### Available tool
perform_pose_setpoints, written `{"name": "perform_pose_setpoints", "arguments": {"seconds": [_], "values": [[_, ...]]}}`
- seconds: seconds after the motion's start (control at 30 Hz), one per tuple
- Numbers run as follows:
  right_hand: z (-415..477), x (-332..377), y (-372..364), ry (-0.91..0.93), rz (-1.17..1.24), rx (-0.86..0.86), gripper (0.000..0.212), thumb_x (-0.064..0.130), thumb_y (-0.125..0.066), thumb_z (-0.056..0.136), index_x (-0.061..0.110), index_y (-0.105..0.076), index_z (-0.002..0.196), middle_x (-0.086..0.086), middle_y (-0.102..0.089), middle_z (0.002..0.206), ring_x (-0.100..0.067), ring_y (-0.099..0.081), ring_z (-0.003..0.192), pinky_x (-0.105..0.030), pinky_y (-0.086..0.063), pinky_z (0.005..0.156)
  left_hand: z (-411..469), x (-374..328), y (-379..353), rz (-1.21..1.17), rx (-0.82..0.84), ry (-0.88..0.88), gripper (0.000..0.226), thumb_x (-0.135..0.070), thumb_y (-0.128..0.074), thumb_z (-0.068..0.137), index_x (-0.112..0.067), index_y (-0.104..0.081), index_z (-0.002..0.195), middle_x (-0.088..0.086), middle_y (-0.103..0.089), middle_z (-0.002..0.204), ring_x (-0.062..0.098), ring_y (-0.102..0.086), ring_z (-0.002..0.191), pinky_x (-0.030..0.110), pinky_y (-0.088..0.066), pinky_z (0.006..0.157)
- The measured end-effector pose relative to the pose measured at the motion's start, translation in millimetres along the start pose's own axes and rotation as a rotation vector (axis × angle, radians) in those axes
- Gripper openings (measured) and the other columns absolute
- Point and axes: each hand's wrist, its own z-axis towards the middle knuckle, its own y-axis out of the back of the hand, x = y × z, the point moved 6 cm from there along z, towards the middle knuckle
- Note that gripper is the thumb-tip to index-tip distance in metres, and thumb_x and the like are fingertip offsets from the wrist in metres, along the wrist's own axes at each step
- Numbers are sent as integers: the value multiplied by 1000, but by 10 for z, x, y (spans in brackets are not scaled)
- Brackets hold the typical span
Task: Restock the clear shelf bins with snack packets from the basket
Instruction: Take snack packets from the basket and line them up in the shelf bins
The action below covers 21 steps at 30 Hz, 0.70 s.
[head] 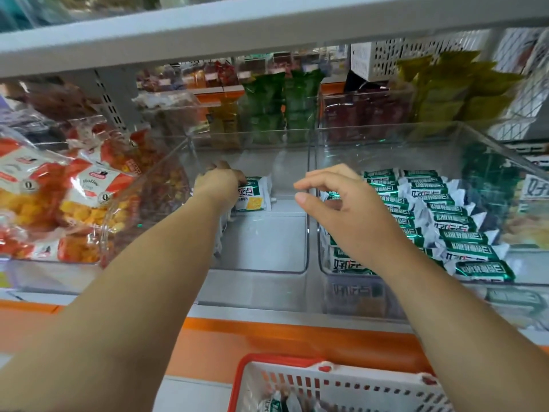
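Left hand (pixel 218 181) grips a white-and-green snack packet (pixel 255 194) showing yellow crackers.

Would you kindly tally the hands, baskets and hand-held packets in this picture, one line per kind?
Hands: 2 (left hand, right hand)
Baskets: 1 (basket, red-rimmed, bottom edge)
Held packets: 1 (packet, gripped by the left hand in the middle bin)
Total: 4

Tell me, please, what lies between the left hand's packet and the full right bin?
Head view: bare bin floor and the clear bin walls, with the right hand hovering above them.
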Motion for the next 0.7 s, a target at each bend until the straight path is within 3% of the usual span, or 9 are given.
{"name": "perform_pose_setpoints", "arguments": {"seconds": [0.1,0.3,0.47,0.57,0.63,0.7], "values": [[3,5,-12,2,5,0,13,28,-60,88,28,-67,99,16,-52,108,9,-47,104,-14,-41,89,11,-19,-19,10,-27,-7,44,-7,-54,90,-33,-56,125,11,-44,125,35,-46,117,44,-41,96],[-11,24,-13,18,-32,-4,15,27,-59,89,26,-68,102,13,-52,110,11,-47,103,-8,-38,89,-145,-67,192,-71,-69,-9,38,-12,-56,90,-33,-58,122,10,-48,127,33,-47,118,45,-39,98],[-173,137,5,83,-155,-30,24,25,-58,91,21,-66,113,8,-51,130,5,-41,113,-12,-28,96,-779,-183,555,-387,-193,-77,32,-18,-59,90,-26,-61,121,9,-52,125,30,-53,113,43,-44,96],[-379,245,-57,164,-269,-67,21,22,-62,90,18,-68,109,1,-55,128,-13,-45,120,-22,-29,100,-1395,-275,711,-600,-361,-184,25,-11,-61,88,-17,-66,112,5,-60,114,19,-57,102,31,-44,91],[-568,348,-86,300,-376,-124,18,22,-59,87,16,-71,100,-3,-62,115,-22,-51,113,-36,-37,99,-1832,-316,781,-711,-494,-256,21,-4,-59,86,-12,-67,104,0,-62,103,8,-55,91,17,-41,85],[-807,433,-109,463,-469,-158,15,20,-58,85,14,-70,91,-2,-66,101,-24,-55,100,-40,-42,90,-2194,-343,727,-729,-549,-344,21,-1,-57,83,-8,-67,100,-4,-60,94,4,-53,85,6,-36,79]]}}
